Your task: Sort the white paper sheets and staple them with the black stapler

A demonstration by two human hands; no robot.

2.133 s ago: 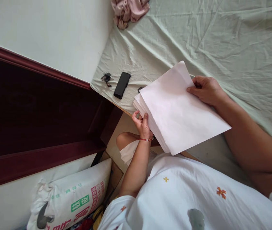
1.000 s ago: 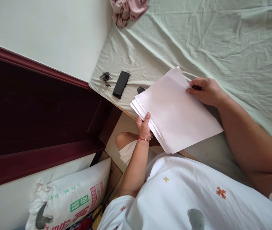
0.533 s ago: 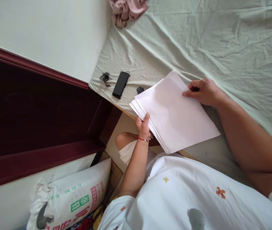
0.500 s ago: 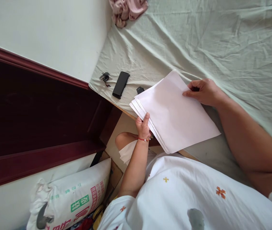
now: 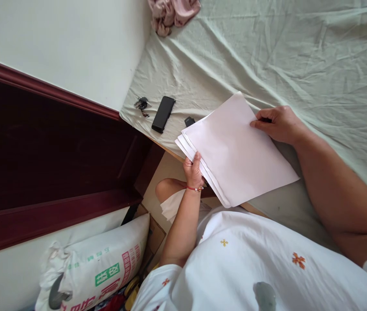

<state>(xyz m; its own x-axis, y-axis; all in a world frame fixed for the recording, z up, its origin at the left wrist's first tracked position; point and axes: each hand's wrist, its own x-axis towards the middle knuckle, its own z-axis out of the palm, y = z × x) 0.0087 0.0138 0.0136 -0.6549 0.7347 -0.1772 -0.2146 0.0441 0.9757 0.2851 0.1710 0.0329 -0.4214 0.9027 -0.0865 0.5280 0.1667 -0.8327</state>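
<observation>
A stack of white paper sheets (image 5: 238, 151) lies tilted over the bed's near edge, its sheets slightly fanned out at the left side. My left hand (image 5: 194, 171), with a red beaded bracelet at the wrist, grips the stack's left edge, thumb on top and the other fingers beneath. At the far right edge, my right hand (image 5: 277, 124) pinches the paper between thumb and fingers. How many sheets it holds cannot be made out. A small black object (image 5: 189, 121) shows partly from behind the stack's upper left edge.
On the pale green bedsheet (image 5: 316, 65) lie a black rectangular device (image 5: 163, 114), a bunch of keys (image 5: 142, 103) and a crumpled pink cloth (image 5: 173, 15). A dark red wooden panel (image 5: 47, 142) stands at the left, above a printed white sack (image 5: 105, 259).
My right hand has shifted slightly to the right, and the top sheet's far corner has moved a little right and up with it. My left hand keeps its place.
</observation>
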